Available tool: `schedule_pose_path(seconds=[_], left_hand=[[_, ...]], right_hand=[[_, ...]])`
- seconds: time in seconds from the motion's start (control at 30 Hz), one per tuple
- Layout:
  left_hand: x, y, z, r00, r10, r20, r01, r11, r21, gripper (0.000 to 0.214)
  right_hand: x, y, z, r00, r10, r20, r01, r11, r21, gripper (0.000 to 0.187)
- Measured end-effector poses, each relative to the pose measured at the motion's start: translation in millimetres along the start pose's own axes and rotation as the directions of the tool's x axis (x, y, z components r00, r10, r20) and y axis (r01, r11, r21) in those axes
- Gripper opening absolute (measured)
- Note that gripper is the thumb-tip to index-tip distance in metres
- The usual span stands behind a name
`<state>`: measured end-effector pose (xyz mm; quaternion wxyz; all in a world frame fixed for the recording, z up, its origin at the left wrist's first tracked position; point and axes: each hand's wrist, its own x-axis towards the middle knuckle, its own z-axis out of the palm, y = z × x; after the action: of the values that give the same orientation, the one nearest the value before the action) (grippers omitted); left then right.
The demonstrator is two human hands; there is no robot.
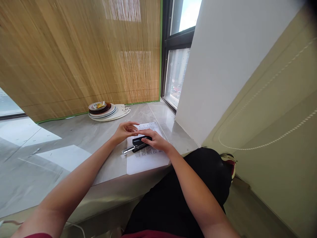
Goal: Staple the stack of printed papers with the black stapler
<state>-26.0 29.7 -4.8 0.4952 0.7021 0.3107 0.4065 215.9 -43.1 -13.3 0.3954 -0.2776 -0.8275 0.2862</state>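
A black stapler (137,142) lies on a sheet of printed paper (146,162), its shiny metal magazine (128,149) sticking out to the left. My right hand (156,140) rests over the stapler's right part, with the thumb against it and the fingers stretched toward the left. Close by, above the stapler, my left hand (125,131) has its thumb and fingertips drawn together at the right hand's fingertips. Whatever may be pinched there is too small to make out. The paper's text is partly covered by both hands and the stapler.
Stacked plates (109,112) stand near the bamboo blind (99,59) at the back of the grey tiled ledge (104,175). A window (177,72) and a white wall (218,59) border the right side. My black-clad leg (198,175) is beside the ledge's front edge.
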Motion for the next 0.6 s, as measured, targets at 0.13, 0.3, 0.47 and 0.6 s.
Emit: schedule_pose_path(seconds=[0.13,0.3,0.47,0.6], left_hand=[[-1,1,2.0,0.999,0.037,0.005,-0.038,0.999,0.031,0.058],[3,-2,-4.5,0.996,0.093,0.012,-0.093,0.996,0.007,0.074],[14,-20,-43.7,0.865,0.128,-0.485,-0.023,0.976,0.217,0.034],[16,-34,-72.5,0.872,0.051,-0.487,0.334,0.664,0.669,0.015]], right_hand=[[0,-2,0,1.0,0.019,-0.004,-0.019,1.0,0.025,0.041],[-2,-1,1,0.998,0.015,-0.067,-0.01,0.997,0.08,0.04],[4,23,-31,0.977,0.109,-0.185,-0.122,0.99,-0.065,0.037],[6,50,-82,0.911,0.319,-0.262,-0.407,0.8,-0.44,0.039]])
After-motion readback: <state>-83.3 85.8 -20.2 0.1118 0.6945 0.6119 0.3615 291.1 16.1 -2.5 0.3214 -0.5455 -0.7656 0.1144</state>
